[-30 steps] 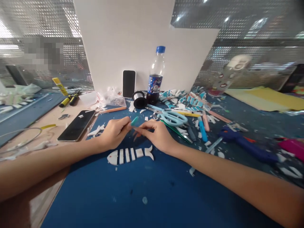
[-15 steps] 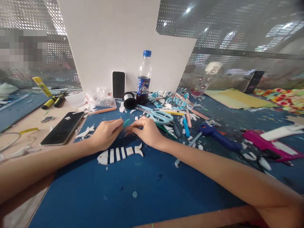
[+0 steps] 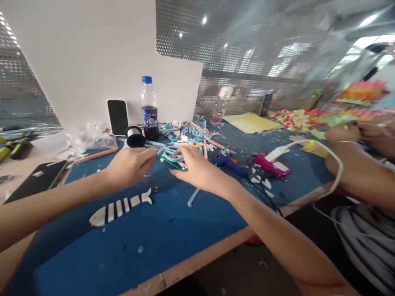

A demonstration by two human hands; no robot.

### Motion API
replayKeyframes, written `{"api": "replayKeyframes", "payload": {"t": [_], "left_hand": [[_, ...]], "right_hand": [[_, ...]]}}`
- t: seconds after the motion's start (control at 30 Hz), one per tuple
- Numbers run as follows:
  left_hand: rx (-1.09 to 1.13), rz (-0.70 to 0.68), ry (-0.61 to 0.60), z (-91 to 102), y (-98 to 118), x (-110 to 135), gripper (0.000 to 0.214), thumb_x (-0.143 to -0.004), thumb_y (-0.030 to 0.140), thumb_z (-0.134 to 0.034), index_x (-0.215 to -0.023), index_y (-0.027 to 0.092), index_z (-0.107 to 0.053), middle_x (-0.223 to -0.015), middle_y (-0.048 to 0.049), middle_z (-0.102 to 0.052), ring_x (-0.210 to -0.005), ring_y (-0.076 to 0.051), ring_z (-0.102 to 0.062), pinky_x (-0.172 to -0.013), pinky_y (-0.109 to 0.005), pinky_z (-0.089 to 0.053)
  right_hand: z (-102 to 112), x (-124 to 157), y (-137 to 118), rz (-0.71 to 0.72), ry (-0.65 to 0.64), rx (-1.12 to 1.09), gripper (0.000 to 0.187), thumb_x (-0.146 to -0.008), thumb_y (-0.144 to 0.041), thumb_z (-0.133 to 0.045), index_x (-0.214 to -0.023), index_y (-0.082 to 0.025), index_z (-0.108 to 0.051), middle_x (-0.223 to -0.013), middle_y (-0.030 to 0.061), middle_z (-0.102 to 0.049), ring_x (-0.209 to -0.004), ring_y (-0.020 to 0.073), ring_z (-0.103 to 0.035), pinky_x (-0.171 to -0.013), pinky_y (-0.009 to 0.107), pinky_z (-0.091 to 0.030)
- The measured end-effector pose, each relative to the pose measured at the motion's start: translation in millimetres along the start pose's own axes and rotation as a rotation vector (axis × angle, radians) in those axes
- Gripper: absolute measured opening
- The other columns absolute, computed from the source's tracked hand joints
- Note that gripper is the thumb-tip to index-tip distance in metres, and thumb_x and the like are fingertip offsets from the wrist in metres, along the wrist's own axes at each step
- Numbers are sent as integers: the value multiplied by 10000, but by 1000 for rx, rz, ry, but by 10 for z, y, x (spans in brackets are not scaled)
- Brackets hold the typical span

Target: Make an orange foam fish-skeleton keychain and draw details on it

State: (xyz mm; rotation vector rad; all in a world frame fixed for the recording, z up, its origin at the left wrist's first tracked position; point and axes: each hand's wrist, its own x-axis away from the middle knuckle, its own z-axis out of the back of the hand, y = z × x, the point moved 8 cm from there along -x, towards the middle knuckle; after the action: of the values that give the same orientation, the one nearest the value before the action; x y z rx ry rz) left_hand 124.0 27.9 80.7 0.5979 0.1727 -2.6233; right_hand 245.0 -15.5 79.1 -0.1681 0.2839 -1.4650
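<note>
My left hand (image 3: pixel 131 164) is closed over the blue mat, its fingertips pinching a small teal piece (image 3: pixel 159 153) that is mostly hidden. Facing it, my right hand (image 3: pixel 197 166) has thumb and fingers apart, with nothing visible between them. Beyond the hands lie light-blue-handled scissors (image 3: pixel 168 151) and a green strip (image 3: pixel 172 162), partly covered by my right fingers. Nearer to me, white pieces form a segmented fish (image 3: pixel 119 208) with a head, several strips and a tail.
A cola bottle (image 3: pixel 150 119), a wire spool (image 3: pixel 135 137) and a propped phone (image 3: pixel 117 117) stand behind. Cut scraps (image 3: pixel 188 129) lie beside them. To the right are a blue glue gun (image 3: pixel 231 163), a magenta tool (image 3: pixel 273 165) and another person's arm (image 3: pixel 354 164).
The view has swung right, bringing another person's arms into sight. My right hand's thumb and fingers have spread apart, away from the left fingertips. The fish pieces lie as before.
</note>
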Motion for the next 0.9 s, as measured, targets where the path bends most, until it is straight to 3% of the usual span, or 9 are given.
{"api": "replayKeyframes", "payload": {"t": [0.07,0.1,0.17,0.23,0.33,0.47,0.6,0.77,0.9], "left_hand": [[-70,-50,-191,-185,206,-261,263,-927,211,-317,-745,164,-502,-643,-41,-549,-557,-136,-468,-513,-266,-265],[-71,-63,-222,-241,289,-373,250,-924,212,-330,-767,163,-518,-659,-47,-567,-555,-138,-467,-507,-271,-246],[-71,-77,-261,-346,406,-548,223,-912,196,-350,-799,162,-540,-688,-54,-593,-530,-131,-451,-498,-276,-213],[-63,-68,-271,-427,451,-662,219,-907,195,-362,-805,163,-553,-691,-58,-601,-494,-120,-425,-491,-280,-188],[-51,-31,-275,-509,425,-733,238,-913,222,-368,-790,162,-563,-657,-59,-585,-456,-113,-392,-482,-280,-171],[-29,16,-244,-524,311,-678,238,-909,230,-380,-758,173,-554,-603,-33,-534,-437,-109,-360,-487,-278,-161],[-11,64,-192,-423,129,-501,216,-880,214,-424,-684,187,-510,-543,2,-463,-433,-109,-324,-493,-279,-154],[24,121,-136,-213,-94,-248,219,-884,188,-407,-680,184,-487,-537,22,-433,-457,-104,-358,-472,-253,-181],[50,133,-109,-133,-260,-106,231,-867,190,-401,-644,188,-457,-504,25,-419,-414,-94,-353,-437,-246,-186]], "right_hand": [[138,137,353,-145,81,86,381,-842,-291,-564,-1169,-111,-487,-1199,159,-490,-1136,287,-454,-883,369,-437],[204,203,555,-231,117,139,400,-831,-241,-575,-1181,-78,-474,-1215,183,-473,-1175,311,-421,-924,402,-414],[288,318,963,-389,138,231,518,-770,-220,-663,-1214,-44,-462,-1249,208,-454,-1210,351,-394,-943,460,-410],[291,404,1332,-523,96,279,396,-850,-291,-607,-1206,-146,-510,-1256,115,-498,-1138,273,-496,-909,478,-453],[214,446,1668,-611,51,283,335,-898,-329,-556,-1187,-160,-544,-1209,89,-557,-1039,219,-576,-861,439,-502],[108,396,1777,-598,119,225,348,-893,-325,-566,-1187,-141,-546,-1206,104,-563,-1044,223,-579,-869,436,-501],[105,391,1832,-561,258,65,352,-893,-322,-565,-1198,-148,-540,-1225,102,-552,-1063,230,-569,-882,448,-493],[254,408,1998,-533,386,-303,320,-900,-326,-556,-1164,-145,-553,-1138,84,-592,-960,195,-606,-802,397,-531],[490,349,2102,-523,472,-611,304,-911,-339,-537,-1138,-139,-562,-1083,75,-609,-896,172,-619,-757,363,-540]]}}
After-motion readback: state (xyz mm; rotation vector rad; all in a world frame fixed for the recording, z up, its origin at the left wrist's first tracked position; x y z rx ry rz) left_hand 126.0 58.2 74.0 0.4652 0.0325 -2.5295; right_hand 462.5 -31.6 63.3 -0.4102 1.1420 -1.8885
